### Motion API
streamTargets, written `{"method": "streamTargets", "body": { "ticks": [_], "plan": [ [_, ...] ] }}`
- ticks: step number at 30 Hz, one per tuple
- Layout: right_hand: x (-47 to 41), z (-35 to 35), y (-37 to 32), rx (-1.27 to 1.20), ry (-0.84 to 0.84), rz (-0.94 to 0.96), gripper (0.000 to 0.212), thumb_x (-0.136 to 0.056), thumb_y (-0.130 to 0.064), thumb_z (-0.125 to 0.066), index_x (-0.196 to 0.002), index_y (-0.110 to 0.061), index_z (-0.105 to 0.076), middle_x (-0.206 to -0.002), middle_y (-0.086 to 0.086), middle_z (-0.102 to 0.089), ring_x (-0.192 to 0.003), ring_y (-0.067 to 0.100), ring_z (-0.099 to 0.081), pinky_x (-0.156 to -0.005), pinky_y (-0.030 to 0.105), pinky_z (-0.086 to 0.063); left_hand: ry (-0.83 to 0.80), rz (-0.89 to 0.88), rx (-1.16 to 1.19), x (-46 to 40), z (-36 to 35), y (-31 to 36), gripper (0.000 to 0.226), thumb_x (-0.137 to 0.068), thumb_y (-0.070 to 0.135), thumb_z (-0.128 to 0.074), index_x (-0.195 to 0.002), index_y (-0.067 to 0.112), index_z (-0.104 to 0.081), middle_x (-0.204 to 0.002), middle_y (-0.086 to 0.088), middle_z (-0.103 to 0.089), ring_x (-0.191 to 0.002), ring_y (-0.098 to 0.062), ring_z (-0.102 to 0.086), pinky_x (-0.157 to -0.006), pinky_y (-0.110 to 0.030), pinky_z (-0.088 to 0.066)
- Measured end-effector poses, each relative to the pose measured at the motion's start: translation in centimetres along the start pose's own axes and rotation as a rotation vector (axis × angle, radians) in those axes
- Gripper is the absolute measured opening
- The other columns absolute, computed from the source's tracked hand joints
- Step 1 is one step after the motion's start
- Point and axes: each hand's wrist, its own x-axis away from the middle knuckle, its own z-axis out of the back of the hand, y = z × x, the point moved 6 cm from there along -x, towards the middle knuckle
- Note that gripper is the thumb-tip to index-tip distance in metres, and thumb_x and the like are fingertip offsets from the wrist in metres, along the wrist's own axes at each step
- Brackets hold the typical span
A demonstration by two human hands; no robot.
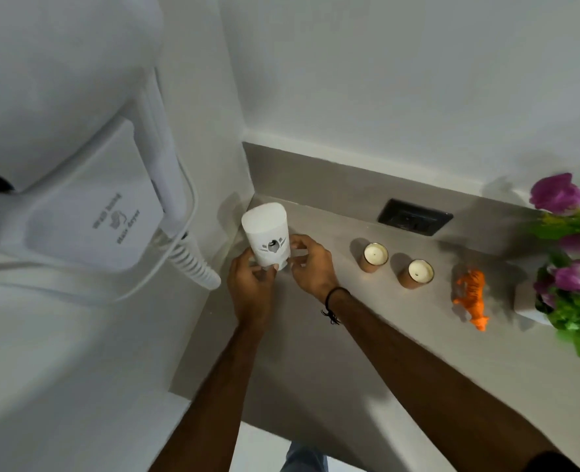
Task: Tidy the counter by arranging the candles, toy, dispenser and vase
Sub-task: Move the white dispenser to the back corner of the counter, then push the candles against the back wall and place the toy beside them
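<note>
White dispenser (266, 237) upright in corner; candles (374, 257), toy (471, 294), vase (530, 301) rightward.

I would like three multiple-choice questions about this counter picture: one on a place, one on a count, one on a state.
1. Where does the orange toy lie?
A. between the candles and the vase
B. in the corner by the wall
C. on the hair dryer

2. How many candles are on the counter?
A. one
B. two
C. four

3. What is the state of the white dispenser?
A. lying alone on its side
B. hanging on the wall
C. upright, held by both hands

Answers: 1 A, it lies between the nearer candle and the vase. 2 B, with the farther candle. 3 C, the left hand and right hand grip it.
</note>
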Motion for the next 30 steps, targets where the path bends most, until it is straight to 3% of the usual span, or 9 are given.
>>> {"method": "streamTargets", "body": {
  "ticks": [2, 4, 7, 13, 17, 21, 23, 26, 30],
  "plan": [
    [-2.5, 0.0, -1.2, -0.011, 0.016, -0.003, 0.050, -0.080, 0.008, -0.061, -0.126, -0.012, -0.062, -0.118, 0.003, -0.065, -0.094, 0.026, -0.073, -0.081, 0.026, -0.058, -0.005, -0.030, 0.009, -2.9, -1.4, 0.9, 0.047, -0.078, 0.002, -0.081, -0.124, 0.005, -0.072, -0.115, -0.010, -0.078, -0.091, -0.026, -0.075, -0.078, -0.025, -0.063],
    [-5.4, -0.3, -2.0, -0.031, 0.020, -0.010, 0.054, -0.077, 0.004, -0.068, -0.127, -0.014, -0.062, -0.121, 0.003, -0.067, -0.098, 0.026, -0.072, -0.089, 0.034, -0.059, 0.016, -0.040, -0.004, -5.6, -2.6, 1.6, 0.042, -0.080, 0.004, -0.080, -0.122, 0.002, -0.074, -0.114, -0.011, -0.079, -0.093, -0.025, -0.074, -0.075, -0.006, -0.048],
    [-9.2, -0.8, -3.1, -0.020, 0.010, -0.010, 0.055, -0.076, -0.003, -0.074, -0.127, -0.018, -0.062, -0.121, 0.002, -0.068, -0.102, 0.023, -0.071, -0.094, 0.037, -0.059, 0.070, -0.008, -0.031, -8.6, -3.9, 2.2, 0.038, -0.082, 0.009, -0.082, -0.118, 0.000, -0.075, -0.113, -0.017, -0.079, -0.100, -0.031, -0.075, -0.080, -0.016, -0.044],
    [-12.7, -1.4, -3.7, 0.078, 0.034, 0.011, 0.037, -0.077, -0.003, -0.069, -0.111, -0.015, -0.069, -0.112, 0.004, -0.073, -0.103, 0.022, -0.068, -0.094, 0.030, -0.056, 0.109, -0.036, -0.098, -11.3, -5.1, 1.7, 0.042, -0.078, 0.021, -0.079, -0.115, 0.001, -0.074, -0.111, -0.020, -0.078, -0.101, -0.039, -0.073, -0.090, -0.043, -0.059],
    [-11.8, -0.6, -3.4, -0.047, -0.015, -0.026, 0.037, -0.081, 0.002, -0.067, -0.117, -0.008, -0.068, -0.104, 0.004, -0.070, -0.090, 0.015, -0.065, -0.081, 0.018, -0.052, 0.101, 0.055, -0.075, -10.6, -5.2, 0.0, 0.030, -0.077, 0.016, -0.083, -0.095, -0.005, -0.072, -0.094, -0.024, -0.077, -0.088, -0.040, -0.073, -0.076, -0.036, -0.050],
    [-6.0, 1.9, 0.4, -0.034, 0.037, -0.077, 0.032, -0.085, -0.002, -0.063, -0.115, -0.010, -0.070, -0.109, 0.008, -0.073, -0.092, 0.017, -0.065, -0.091, 0.031, -0.056, 0.010, 0.040, -0.097, -7.4, -6.2, -1.3, 0.018, -0.083, 0.007, -0.075, -0.084, -0.005, -0.062, -0.075, -0.017, -0.061, -0.074, -0.036, -0.062, -0.066, -0.036, -0.039],
    [-1.6, 3.7, 3.7, -0.028, 0.144, -0.066, 0.022, -0.085, -0.007, -0.065, -0.105, -0.011, -0.074, -0.102, 0.005, -0.076, -0.090, 0.013, -0.067, -0.085, 0.027, -0.054, -0.078, 0.000, -0.114, -4.4, -7.4, -1.5, 0.017, -0.087, 0.006, -0.073, -0.099, -0.006, -0.068, -0.094, -0.024, -0.068, -0.088, -0.041, -0.066, -0.080, -0.040, -0.049],
    [5.2, 7.4, 8.7, -0.013, 0.388, -0.140, 0.015, -0.081, -0.010, -0.071, -0.093, -0.017, -0.076, -0.090, -0.002, -0.077, -0.084, 0.013, -0.072, -0.084, 0.030, -0.059, -0.316, -0.091, -0.128, 1.0, -10.1, -1.0, 0.043, -0.089, 0.007, -0.073, -0.132, 0.001, -0.067, -0.128, -0.021, -0.066, -0.114, -0.034, -0.066, -0.105, -0.041, -0.053],
    [10.7, 13.5, 13.6, -0.152, 0.750, -0.306, 0.020, -0.077, -0.013, -0.076, -0.092, -0.022, -0.067, -0.084, -0.007, -0.072, -0.080, 0.012, -0.071, -0.083, 0.040, -0.061, -0.516, -0.249, -0.164, 5.4, -13.8, 0.6, 0.060, -0.086, 0.023, -0.080, -0.142, 0.012, -0.061, -0.145, -0.011, -0.062, -0.134, -0.031, -0.059, -0.115, -0.051, -0.049]
  ]
}}
